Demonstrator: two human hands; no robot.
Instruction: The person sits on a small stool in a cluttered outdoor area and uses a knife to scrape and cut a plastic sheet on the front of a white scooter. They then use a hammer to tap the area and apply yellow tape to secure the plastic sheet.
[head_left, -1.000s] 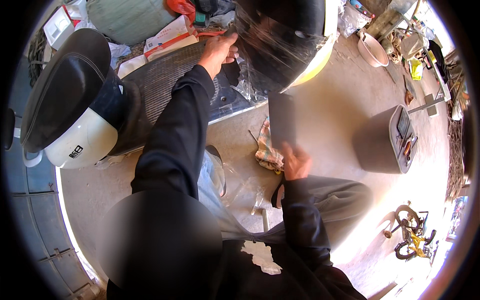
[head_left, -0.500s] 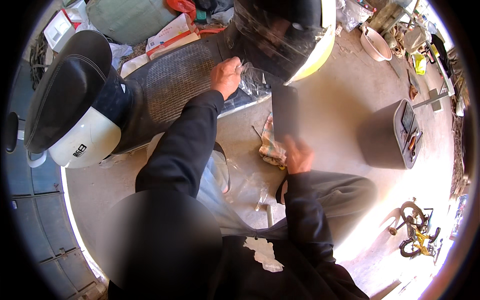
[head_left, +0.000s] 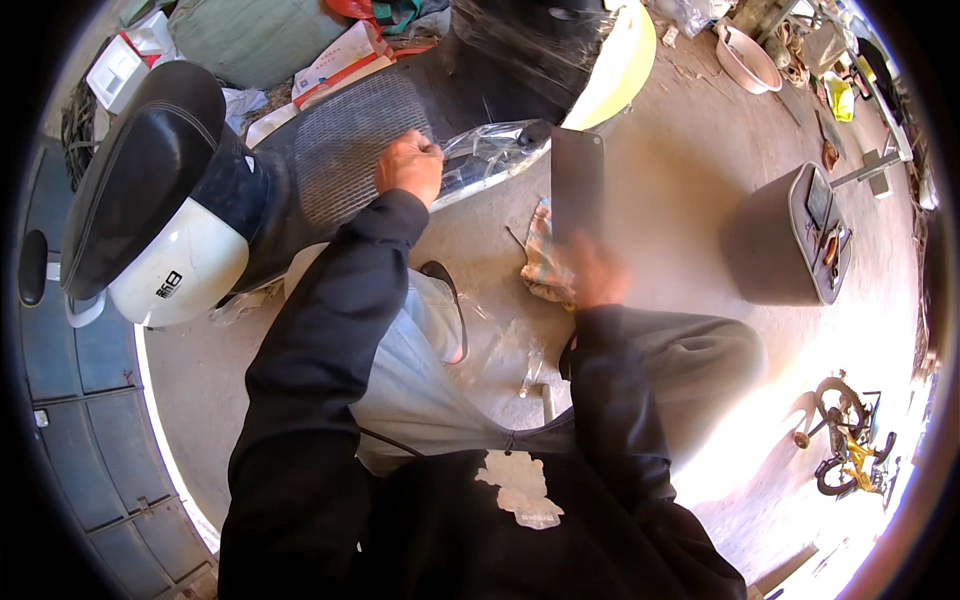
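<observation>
Dark-grey flat blade (head_left: pixel 580 180), roughly rectangular, small hole near its top right corner, stands up from the right hand (head_left: pixel 600 272) in view. Right hand is closed around its lower end; fingers blurred, exact grip can't be told. Left hand (head_left: pixel 410 166) is curled, fingertips pinched on clear plastic film (head_left: pixel 488 150) at the edge of the scooter footboard (head_left: pixel 350 145), over the textured part. Film runs from those fingertips toward the blade's top; whether film and blade touch, can't tell. Hands are well apart.

Scooter parts: black stitched seat (head_left: pixel 150 160) at left, white rear panel (head_left: pixel 190 265) below it, black front section (head_left: pixel 535 45) partly wrapped in film, pale yellow panel (head_left: pixel 622 70) along its right side.

Floor (head_left: pixel 680 170): checked cloth (head_left: pixel 538 265) lies just left of the right hand, partly behind the blade. Clear plastic scraps (head_left: pixel 520 350) lie between the legs. Grey block-shaped stand (head_left: pixel 770 240) at right, with a dark flat device (head_left: pixel 819 198) and orange-handled tool (head_left: pixel 832 248) on top. Pink basin (head_left: pixel 735 75) upper right, yellow small bike (head_left: pixel 855 465) lower right.
</observation>
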